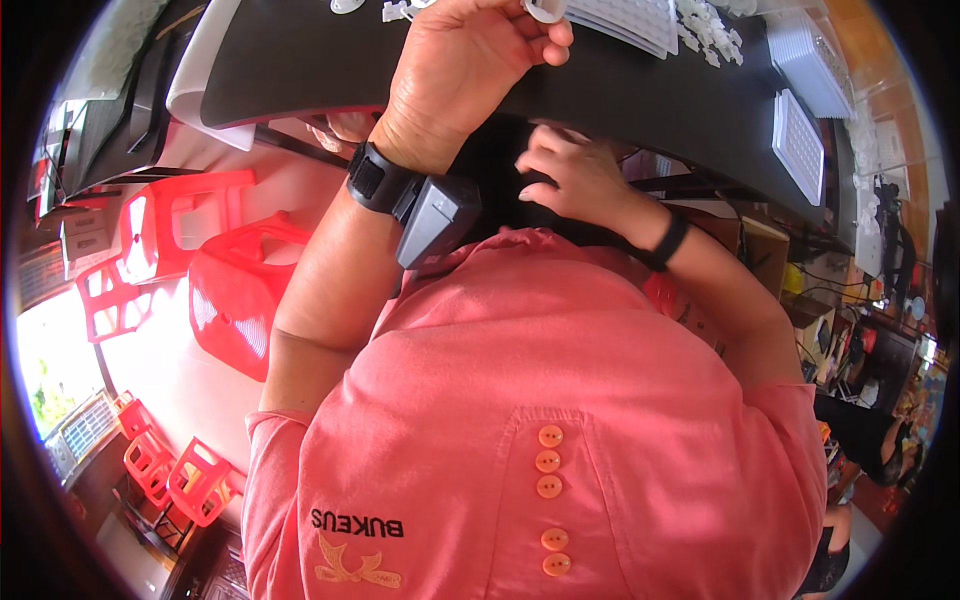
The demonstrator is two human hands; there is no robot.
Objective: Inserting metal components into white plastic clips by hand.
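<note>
My left hand (470, 60) rests on the black tabletop (320, 60) at the top of the view. Its fingers are curled around a small white ring-shaped part (545, 9). A black watch (375, 180) and a grey box-shaped device (435, 218) sit on that wrist. My right hand (575, 175) is lower, just under the table's front edge, with bent fingers against a dark area. Whether it holds anything there is hidden. A black band (668, 240) circles the right wrist. My pink buttoned shirt (560, 400) fills the lower middle.
White gridded trays (798, 140) and several small white plastic parts (710, 35) lie on the table at the top right. Red plastic stools (235, 290) stand on the floor to the left, with more stacked at the lower left (175, 470). Cluttered shelves line the right side.
</note>
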